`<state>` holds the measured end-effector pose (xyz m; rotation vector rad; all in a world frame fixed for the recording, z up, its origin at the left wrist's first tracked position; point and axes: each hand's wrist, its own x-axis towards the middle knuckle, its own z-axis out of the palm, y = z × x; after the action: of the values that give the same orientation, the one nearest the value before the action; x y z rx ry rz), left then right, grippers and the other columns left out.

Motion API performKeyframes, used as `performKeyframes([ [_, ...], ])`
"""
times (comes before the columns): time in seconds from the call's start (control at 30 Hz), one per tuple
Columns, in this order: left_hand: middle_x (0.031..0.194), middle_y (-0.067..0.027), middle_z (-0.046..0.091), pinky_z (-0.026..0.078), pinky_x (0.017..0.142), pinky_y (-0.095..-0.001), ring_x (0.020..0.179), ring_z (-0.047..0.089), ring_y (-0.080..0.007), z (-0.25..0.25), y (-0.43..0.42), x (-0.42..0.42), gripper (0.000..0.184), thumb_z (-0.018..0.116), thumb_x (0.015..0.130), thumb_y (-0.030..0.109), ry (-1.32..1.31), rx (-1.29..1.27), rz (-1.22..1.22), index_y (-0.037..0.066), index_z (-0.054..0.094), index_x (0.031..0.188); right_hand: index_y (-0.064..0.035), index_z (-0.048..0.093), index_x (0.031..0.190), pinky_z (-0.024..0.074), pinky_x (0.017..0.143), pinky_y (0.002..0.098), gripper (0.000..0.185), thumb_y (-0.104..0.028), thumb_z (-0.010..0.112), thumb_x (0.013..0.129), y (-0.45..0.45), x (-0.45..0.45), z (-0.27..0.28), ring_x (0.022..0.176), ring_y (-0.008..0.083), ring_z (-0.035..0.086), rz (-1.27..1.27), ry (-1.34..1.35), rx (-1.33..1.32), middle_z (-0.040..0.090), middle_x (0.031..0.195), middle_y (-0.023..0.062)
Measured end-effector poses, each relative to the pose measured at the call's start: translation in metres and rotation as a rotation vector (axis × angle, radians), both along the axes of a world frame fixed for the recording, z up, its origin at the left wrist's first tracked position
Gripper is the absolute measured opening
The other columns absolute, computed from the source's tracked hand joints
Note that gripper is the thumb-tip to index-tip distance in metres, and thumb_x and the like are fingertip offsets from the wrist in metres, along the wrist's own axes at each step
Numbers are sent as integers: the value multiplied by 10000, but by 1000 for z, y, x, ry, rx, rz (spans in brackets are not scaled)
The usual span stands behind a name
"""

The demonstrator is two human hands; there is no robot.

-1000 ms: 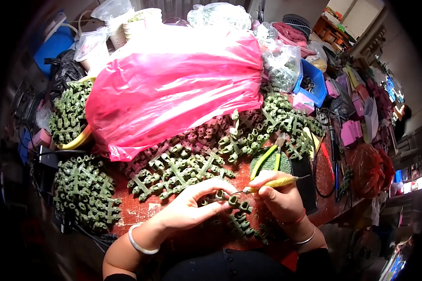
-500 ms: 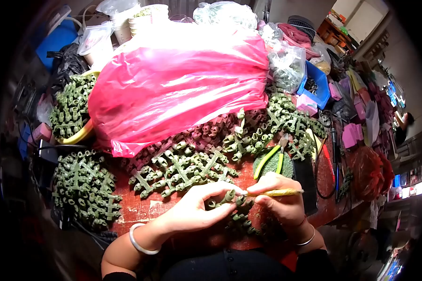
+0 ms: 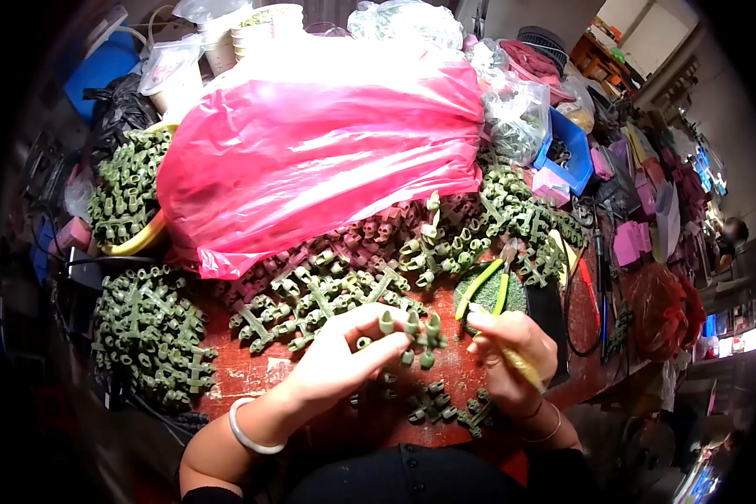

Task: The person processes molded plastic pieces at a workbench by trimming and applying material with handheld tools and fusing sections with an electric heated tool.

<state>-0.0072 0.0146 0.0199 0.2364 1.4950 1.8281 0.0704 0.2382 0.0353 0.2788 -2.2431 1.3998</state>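
My left hand is closed on a green cluster of small ring-shaped pieces, held above the red table by its left part. My right hand grips a slim tool with a yellow wrapped handle; its handle points down to the right, and its working tip is hard to make out. The tool is apart from the cluster. Below the hands, a few loose green clusters lie on the red table. Just beyond my right hand, pliers with lime-green handles rest on a round green pad.
Piles of green clusters lie at the left and in front. A large pink plastic bag covers the back middle. At the right are a blue bin, pink blocks, a red bag and a cable-fed tool.
My right hand has drawn the yellow-handled tool away from the cluster and tilted its handle downward. My left hand has raised and turned the cluster, exposing more upright pieces.
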Motion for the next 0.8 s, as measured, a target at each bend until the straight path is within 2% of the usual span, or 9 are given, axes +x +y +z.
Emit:
performKeyframes([
  [0.07,930,46,673,392,612,-185,733,508,-6,4,-2,-2,194,676,1005,175,-105,65,51,86,690,1176,-36,737,1167,519,630,292,305,59,756,877,1,-4,3,684,197,633,42,69,146,673,851,105],
  [0.13,940,43,671,395,611,-183,739,517,-8,5,-1,0,200,689,992,159,-165,93,123,86,686,1178,-21,743,1076,504,658,305,197,7,775,884,-2,-4,4,728,195,629,28,69,200,660,850,101],
  [0.27,970,45,668,395,607,-187,755,517,-7,4,-2,0,193,696,983,143,-201,107,139,94,685,1169,-71,753,1104,527,640,286,367,-38,893,766,-2,-9,0,730,187,635,70,118,293,640,861,66],
  [0.33,1021,25,675,454,684,-202,845,565,-26,8,-4,-2,167,695,981,110,-147,45,62,81,684,1145,-66,741,1053,529,666,316,386,-108,931,720,-3,-7,-5,757,213,632,71,74,350,631,889,68],
  [0.37,1021,25,675,454,684,-202,845,565,-26,6,-4,0,167,695,981,110,-148,45,61,81,684,1145,-63,735,1045,532,672,323,373,-97,923,725,-3,-6,-6,757,220,634,86,42,360,631,892,75],
  [0.43,1060,-3,686,506,833,-244,947,609,-67,0,-1,5,152,693,981,88,27,128,71,54,683,1128,-59,730,1036,534,678,330,360,-85,916,729,-4,-5,-6,758,227,636,103,10,371,632,896,81],
  [0.47,1060,-3,686,506,833,-244,947,609,-67,-3,-2,5,152,693,981,88,26,128,72,54,683,1128,-48,721,1038,539,680,336,341,-58,895,744,-4,-4,-6,765,238,644,105,-15,347,633,899,93],
  [0.53,1116,-36,696,495,972,-290,1046,628,-112,-8,-2,5,176,696,974,70,200,126,69,19,681,1142,-37,713,1040,544,683,342,323,-31,873,760,-4,-4,-4,773,248,653,109,-40,323,635,903,104],
  [0.8,1157,-62,708,482,1021,-320,1093,634,-141,-14,0,5,269,703,947,67,432,50,27,24,695,1213,-1,689,1048,549,689,357,258,50,782,813,0,-6,-3,792,286,677,111,-119,253,668,933,148],
])
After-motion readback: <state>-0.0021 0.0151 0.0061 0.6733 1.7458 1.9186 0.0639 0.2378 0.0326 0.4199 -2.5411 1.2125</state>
